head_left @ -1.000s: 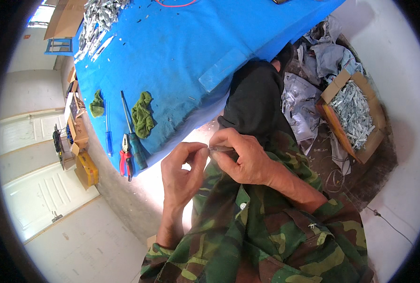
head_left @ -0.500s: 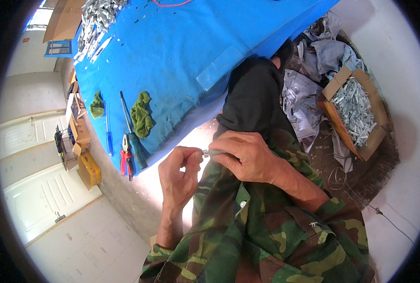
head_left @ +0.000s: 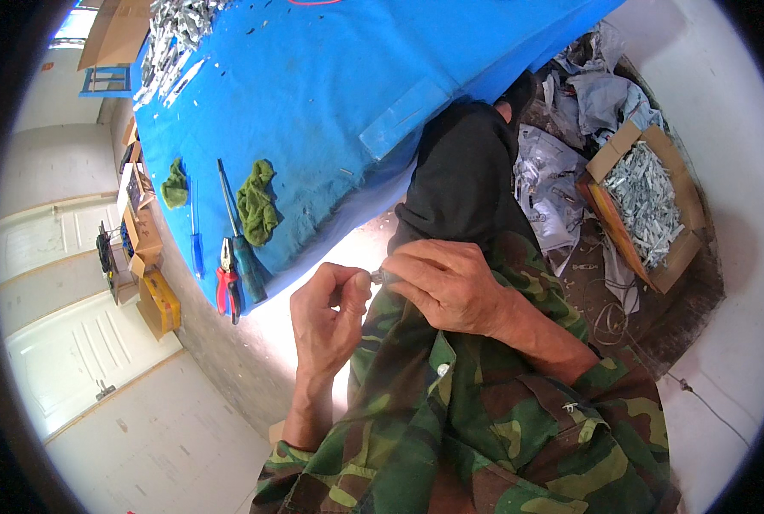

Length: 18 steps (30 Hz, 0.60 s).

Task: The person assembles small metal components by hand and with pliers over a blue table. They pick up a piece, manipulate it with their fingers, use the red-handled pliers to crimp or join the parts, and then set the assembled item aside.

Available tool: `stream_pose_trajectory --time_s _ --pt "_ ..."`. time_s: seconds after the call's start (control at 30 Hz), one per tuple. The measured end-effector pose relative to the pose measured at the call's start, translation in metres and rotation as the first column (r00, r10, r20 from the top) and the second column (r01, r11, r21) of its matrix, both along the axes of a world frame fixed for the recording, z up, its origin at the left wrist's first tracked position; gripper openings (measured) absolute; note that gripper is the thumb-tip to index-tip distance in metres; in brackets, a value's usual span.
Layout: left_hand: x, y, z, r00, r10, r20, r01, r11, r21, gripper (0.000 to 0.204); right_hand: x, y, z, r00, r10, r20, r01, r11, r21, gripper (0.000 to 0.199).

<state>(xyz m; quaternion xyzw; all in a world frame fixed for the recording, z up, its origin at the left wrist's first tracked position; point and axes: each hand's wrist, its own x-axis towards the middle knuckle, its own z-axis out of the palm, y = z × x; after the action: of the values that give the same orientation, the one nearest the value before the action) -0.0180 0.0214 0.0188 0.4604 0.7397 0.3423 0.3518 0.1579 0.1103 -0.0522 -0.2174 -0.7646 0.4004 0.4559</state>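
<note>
A single head-worn fisheye view looks steeply down from above the blue cloth-covered worktable (head_left: 330, 111), close over the person's own lap. The table fills the upper left; beyond its right edge lies an open cardboard box of grey metal parts (head_left: 647, 206).

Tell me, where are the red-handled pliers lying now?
In the head view the red-handled pliers lie on the person's left, at the near edge of the blue table cover, beside the large dark-handled screwdriver.
</note>
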Motion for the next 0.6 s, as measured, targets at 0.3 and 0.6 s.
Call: stream_pose_trajectory --time_s 0.3,0.6 --pt "-0.0016 -0.0027 -0.0006 0.999 0.011 0.03 -0.01 0.999 -0.035 0.025 0.0033 -0.0023 0.001 1.0 -0.009 0.015 0.009 1.0 0.008 0.025" --pt "-0.0026 -0.0049 -0.0054 0.996 0.056 0.069 -0.047 0.991 -0.124 0.029 0.0038 -0.0067 -0.0022 0.998 0.059 0.037 -0.058 0.998 -0.026 0.027"
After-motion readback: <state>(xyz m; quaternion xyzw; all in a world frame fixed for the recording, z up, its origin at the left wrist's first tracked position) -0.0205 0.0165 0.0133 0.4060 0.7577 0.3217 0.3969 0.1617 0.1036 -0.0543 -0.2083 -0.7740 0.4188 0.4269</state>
